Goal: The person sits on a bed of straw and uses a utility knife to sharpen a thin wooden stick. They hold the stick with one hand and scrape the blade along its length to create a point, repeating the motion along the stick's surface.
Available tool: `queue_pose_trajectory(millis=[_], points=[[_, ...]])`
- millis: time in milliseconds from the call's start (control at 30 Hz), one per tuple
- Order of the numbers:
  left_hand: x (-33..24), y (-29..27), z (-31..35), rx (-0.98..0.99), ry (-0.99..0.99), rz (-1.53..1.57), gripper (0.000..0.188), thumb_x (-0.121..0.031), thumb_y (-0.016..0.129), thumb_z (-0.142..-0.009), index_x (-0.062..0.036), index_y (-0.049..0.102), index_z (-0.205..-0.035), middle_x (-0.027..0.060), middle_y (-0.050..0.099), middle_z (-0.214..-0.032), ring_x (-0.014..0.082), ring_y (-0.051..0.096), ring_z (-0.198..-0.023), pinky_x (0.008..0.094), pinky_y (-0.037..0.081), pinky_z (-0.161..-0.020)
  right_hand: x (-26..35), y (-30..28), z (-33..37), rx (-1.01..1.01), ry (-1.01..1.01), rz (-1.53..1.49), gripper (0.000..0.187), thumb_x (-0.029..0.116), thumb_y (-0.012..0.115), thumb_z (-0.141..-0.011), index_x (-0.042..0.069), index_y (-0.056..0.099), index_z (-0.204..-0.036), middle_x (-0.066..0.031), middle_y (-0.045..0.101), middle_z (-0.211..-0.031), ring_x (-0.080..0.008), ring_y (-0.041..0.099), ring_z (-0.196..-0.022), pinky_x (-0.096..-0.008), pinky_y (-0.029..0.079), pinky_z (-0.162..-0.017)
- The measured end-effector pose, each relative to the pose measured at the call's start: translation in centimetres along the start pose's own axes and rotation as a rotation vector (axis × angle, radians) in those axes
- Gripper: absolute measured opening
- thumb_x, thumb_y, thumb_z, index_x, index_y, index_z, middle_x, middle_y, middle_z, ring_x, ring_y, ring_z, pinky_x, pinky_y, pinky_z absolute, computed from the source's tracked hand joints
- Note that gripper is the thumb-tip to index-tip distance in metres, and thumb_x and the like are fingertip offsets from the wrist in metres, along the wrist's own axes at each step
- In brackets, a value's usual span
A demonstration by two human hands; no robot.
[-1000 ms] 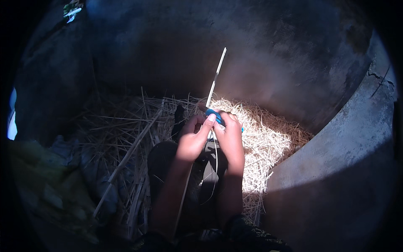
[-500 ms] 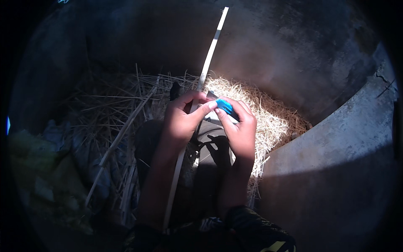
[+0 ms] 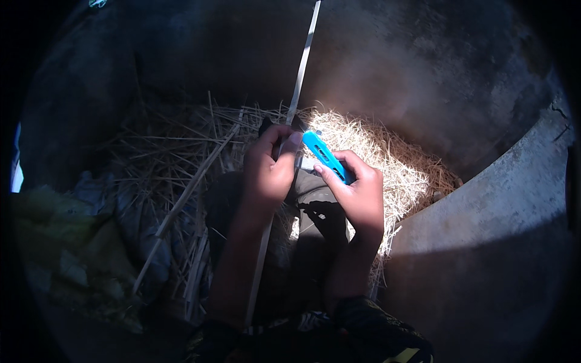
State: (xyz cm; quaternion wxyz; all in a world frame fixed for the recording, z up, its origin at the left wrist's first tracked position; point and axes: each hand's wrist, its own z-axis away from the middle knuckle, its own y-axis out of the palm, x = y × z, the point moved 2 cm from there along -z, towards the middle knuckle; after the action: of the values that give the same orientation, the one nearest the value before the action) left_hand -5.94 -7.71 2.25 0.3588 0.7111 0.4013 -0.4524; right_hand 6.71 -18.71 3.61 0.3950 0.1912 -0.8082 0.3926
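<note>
A blue knife (image 3: 325, 155) with slots along its handle sits in the right hand (image 3: 361, 184), slanting up and to the left, grasped between the thumb and the bent fingers. Its upper end lies just beside the thumb tip of the left hand (image 3: 269, 166); whether the two touch, I cannot tell. The left hand is closed around a long, pale strip (image 3: 302, 63), which rises from the grip to the top edge of the view, tilted slightly right, and runs down along the left forearm toward the person's lap.

Below the hands are dark trousers (image 3: 305, 196), partly sunlit. Loose straw (image 3: 387, 163) covers the ground beyond and to both sides of the legs, bright on the right and shaded on the left. A crumpled yellowish sheet (image 3: 72, 242) lies at far left. A curved grey wall (image 3: 478, 212) stands at right, half in shadow.
</note>
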Motion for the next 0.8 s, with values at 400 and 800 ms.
queue_pose_trajectory(millis=[400, 800], points=[[0.7, -0.2, -0.4, -0.079, 0.113, -0.231, 0.008, -0.011, 0.061, -0.099, -0.0032, 0.064, -0.101, -0.0059, 0.054, -0.072, -0.0002, 0.041, -0.061, 0.0192, 0.031, -0.055, -1.0, -1.8, 0.2, 0.006, -0.026, -0.105, 0.020, 0.017, 0.077, -0.088, 0.002, 0.069, -0.098, -0.0002, 0.060, -0.066, -0.0033, 0.049, -0.063, -0.0232, 0.040, -0.057], [-1.7, 0.1, 0.5, 0.066, -0.041, 0.039, 0.015, -0.003, 0.061, -0.094, -0.0032, 0.070, -0.107, -0.0082, 0.057, -0.073, -0.0008, 0.044, -0.060, 0.0179, 0.032, -0.055, -2.9, -4.3, 0.7, 0.113, 0.053, -0.536, 0.026, 0.024, 0.058, -0.103, 0.000, 0.066, -0.106, 0.0001, 0.059, -0.075, -0.0038, 0.051, -0.066, -0.0195, 0.040, -0.057]])
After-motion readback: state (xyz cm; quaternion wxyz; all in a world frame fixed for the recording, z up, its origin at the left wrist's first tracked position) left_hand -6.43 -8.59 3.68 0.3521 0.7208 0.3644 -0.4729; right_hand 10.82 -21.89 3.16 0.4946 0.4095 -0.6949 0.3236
